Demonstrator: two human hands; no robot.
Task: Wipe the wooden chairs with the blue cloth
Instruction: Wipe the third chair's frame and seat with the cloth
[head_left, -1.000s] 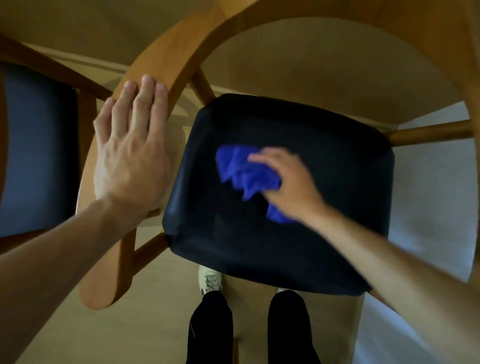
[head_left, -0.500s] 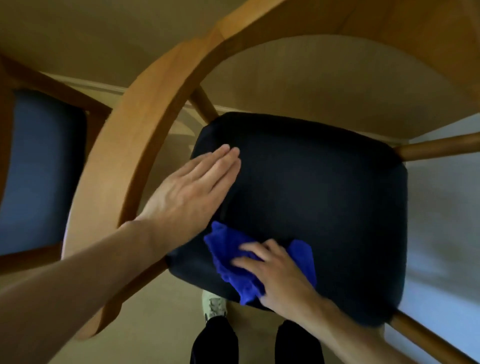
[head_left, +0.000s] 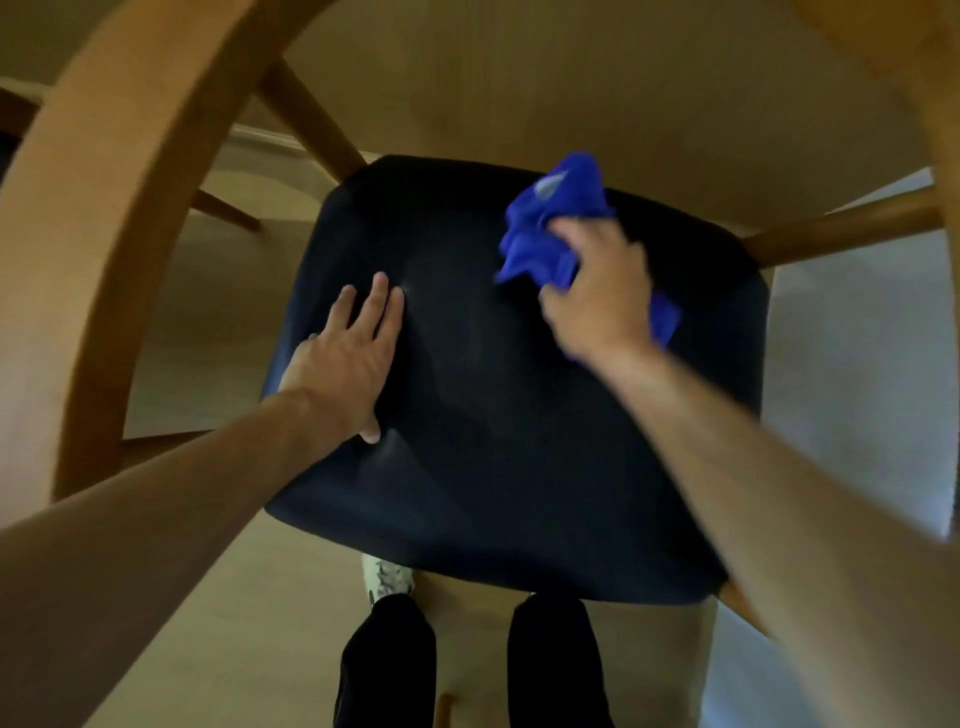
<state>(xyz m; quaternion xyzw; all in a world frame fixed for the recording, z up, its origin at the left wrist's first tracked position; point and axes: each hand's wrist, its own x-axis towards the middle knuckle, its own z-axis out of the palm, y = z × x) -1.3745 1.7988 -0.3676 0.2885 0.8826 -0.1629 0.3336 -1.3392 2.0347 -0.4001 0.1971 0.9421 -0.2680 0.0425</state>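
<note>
Crumpled bright blue cloth (head_left: 550, 228) sitting on the far right part of the dark padded seat cushion (head_left: 498, 415), near the back edge. Bunched up under the right hand (head_left: 597, 291), grip curled around it and pinching the fabric, a bit blurry. Left hand (head_left: 348, 364) flat on the left side of the cushion, fingers straight and slightly spread, holding nothing. Curved light wooden chair frame (head_left: 104, 234) arching around the seat. Pale wood floor (head_left: 208, 597) below, plus black trouser legs (head_left: 389, 665) and a light shoe (head_left: 387, 577) at the near edge.
</note>
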